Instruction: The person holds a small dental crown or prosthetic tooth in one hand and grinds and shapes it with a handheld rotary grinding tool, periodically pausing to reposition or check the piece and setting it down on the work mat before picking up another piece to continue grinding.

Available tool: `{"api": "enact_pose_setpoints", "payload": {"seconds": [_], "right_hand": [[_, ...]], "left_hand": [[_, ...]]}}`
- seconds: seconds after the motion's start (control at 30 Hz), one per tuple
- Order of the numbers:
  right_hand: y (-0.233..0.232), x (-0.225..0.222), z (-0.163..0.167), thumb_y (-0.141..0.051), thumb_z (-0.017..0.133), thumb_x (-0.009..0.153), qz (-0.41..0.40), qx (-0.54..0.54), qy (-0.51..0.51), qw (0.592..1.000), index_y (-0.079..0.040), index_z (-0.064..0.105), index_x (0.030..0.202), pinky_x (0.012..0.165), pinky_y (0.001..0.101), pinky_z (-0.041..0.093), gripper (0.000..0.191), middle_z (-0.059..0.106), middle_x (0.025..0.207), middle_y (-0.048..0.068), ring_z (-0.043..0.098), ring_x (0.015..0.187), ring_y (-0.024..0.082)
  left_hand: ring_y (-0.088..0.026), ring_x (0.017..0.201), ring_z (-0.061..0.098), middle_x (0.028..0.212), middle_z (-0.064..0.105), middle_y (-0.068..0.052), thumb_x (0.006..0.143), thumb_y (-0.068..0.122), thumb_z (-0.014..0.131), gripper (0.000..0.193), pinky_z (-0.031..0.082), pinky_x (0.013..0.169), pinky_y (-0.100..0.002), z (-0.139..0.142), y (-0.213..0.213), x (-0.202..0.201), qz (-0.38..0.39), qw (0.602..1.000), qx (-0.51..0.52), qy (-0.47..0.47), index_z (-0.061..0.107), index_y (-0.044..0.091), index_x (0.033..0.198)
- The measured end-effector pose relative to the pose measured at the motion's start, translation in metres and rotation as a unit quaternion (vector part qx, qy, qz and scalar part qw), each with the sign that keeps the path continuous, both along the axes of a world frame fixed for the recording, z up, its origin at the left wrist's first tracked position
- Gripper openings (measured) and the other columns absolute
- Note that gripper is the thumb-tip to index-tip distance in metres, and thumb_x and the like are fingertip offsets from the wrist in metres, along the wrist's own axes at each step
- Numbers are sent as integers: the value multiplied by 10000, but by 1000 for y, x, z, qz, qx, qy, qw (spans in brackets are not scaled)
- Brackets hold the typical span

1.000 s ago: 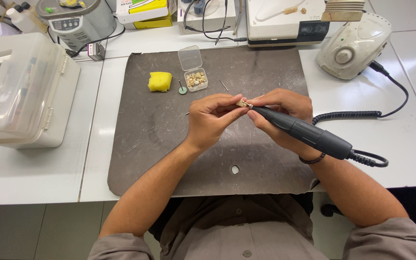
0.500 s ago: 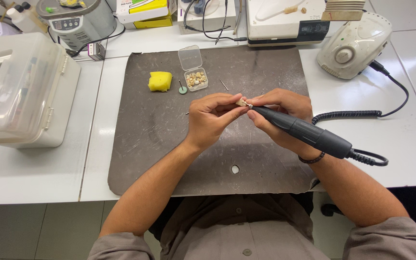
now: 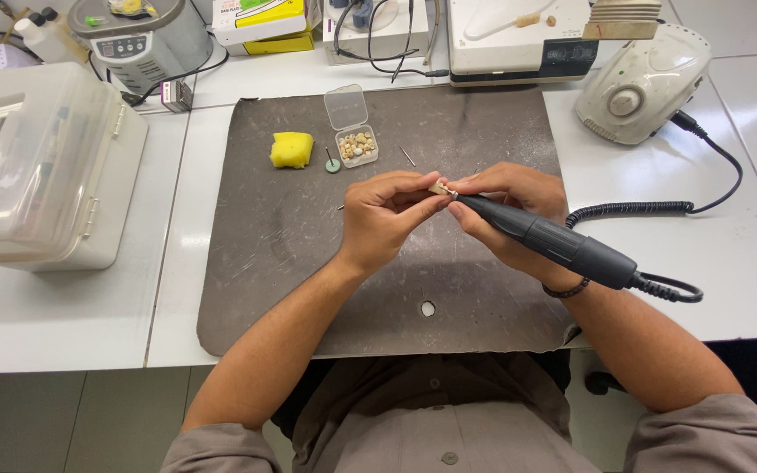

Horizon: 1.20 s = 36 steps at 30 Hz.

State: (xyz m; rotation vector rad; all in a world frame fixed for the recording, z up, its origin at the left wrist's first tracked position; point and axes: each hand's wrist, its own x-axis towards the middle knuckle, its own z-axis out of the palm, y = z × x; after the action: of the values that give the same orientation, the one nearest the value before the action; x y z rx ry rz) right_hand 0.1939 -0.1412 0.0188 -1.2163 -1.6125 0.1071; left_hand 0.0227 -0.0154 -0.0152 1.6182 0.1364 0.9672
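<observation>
**Steady hands at the grinding bench**

A white worktop with a scuffed dark mat [image 3: 291, 245] at its centre — this is the whole stage. At the far left sits a translucent plastic case [image 3: 41, 166] with a handle, well clear of the work. Farther along, on the mat's upper part, lie a yellow sponge [image 3: 292, 149], a small green disc [image 3: 333, 165] and an open clear box of small pale pieces [image 3: 357, 144], all near one another and apart from the hands.

At mid-mat the left hand [image 3: 383, 215] has its fingertips pressed together on a small tan piece [image 3: 438, 187], held just above the mat. Meeting it from the right is the tip of a black rotary handpiece [image 3: 549, 241], which the right hand [image 3: 514, 206] grips closed around the barrel, pen-fashion. Whether the tip is actually touching the piece is hard to tell at this size. A coiled cord [image 3: 633, 208] runs off to the white control unit [image 3: 641, 83] at upper right.

Doing this well probably means keeping both hands braced against each other — as they appear to be — using a light touch, turning the piece rather than the tool, and keeping the cord slack so it does not tug the handpiece.
</observation>
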Motion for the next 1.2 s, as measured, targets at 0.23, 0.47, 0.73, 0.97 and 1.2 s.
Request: {"api": "enact_pose_setpoints", "payload": {"seconds": [0.23,0.47,0.73,0.97,1.2], "right_hand": [[0,-2,-2,-37,769,954,22,-9,97,995,-11,685,1090,708,204,637,161,726,1041,122,770,891,146],[2,0,-4,1,734,984,46,16,108,993,24,647,1112,776,241,674,156,705,1052,149,770,924,177],[2,-1,-6,2,737,982,45,9,127,991,18,641,1116,802,256,670,166,697,1049,146,767,933,183],[0,-4,-4,5,739,978,38,3,110,993,17,652,1112,792,256,660,161,704,1057,142,761,931,183],[3,-1,-7,-4,732,987,54,11,120,991,15,639,1123,809,257,679,166,702,1062,141,771,958,179]], "left_hand": [[-208,1070,758,1138,745,-150,956,-29,735,243,675,969,-306,2,-2,0,-21,999,-11,-22,700,-10,1196],[-234,1061,760,1148,751,-166,1000,8,712,166,683,946,-332,3,-2,1,-44,998,-45,-17,721,-17,1163],[-233,1082,769,1145,754,-159,1035,21,666,176,692,972,-333,7,-3,2,-29,998,-59,-13,711,-8,1202],[-218,1109,748,1171,740,-138,973,-26,728,261,662,1007,-316,5,-4,1,-4,1000,-8,-18,696,5,1230],[-209,1094,761,1125,751,-124,961,-35,746,167,685,988,-313,3,-2,0,-17,999,3,-27,721,21,1116]]}}
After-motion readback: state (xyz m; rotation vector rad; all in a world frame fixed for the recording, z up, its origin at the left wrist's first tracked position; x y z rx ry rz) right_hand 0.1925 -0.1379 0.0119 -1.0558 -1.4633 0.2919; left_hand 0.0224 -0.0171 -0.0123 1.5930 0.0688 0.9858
